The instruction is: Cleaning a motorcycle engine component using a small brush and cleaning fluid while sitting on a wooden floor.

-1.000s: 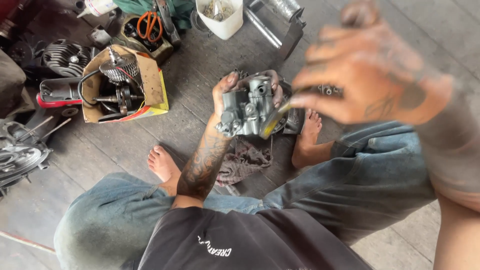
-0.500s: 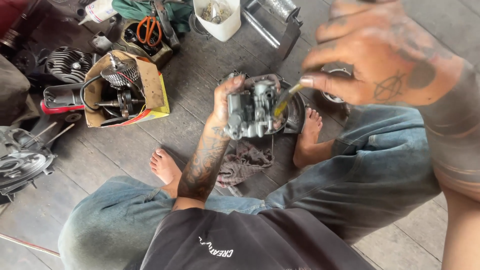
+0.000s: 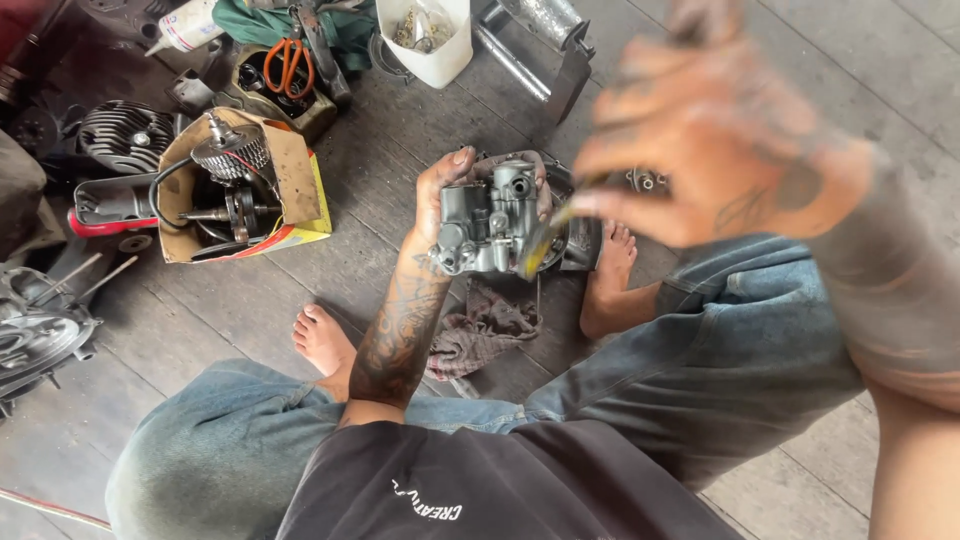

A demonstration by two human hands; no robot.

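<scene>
a grey metal carburetor (image 3: 490,225) is held up above the wooden floor (image 3: 400,140) by the left hand (image 3: 445,200), whose fingers (image 3: 540,195) are clamped around its back and sides while the thumb lies along its left edge. the right hand (image 3: 720,155) is seen close to the camera and blurred; its fingers are closed together on a thin yellow-tipped tool (image 3: 545,245), the tip of which is touching the right side of the carburetor. a dirty rag (image 3: 490,325) is spread on the floor just below the carburetor, between two bare feet and the jeans-clad legs. near the far left of the floor a cardboard box (image 3: 285,190) is set, with a small engine part and cables lying in it. beyond the box, toward the far edge, orange-handled scissors (image 3: 285,60) are lying in a dark container, and a white plastic tub (image 3: 430,45) with small bits inside is standing just beside a shiny metal part (image 3: 545,30).
</scene>
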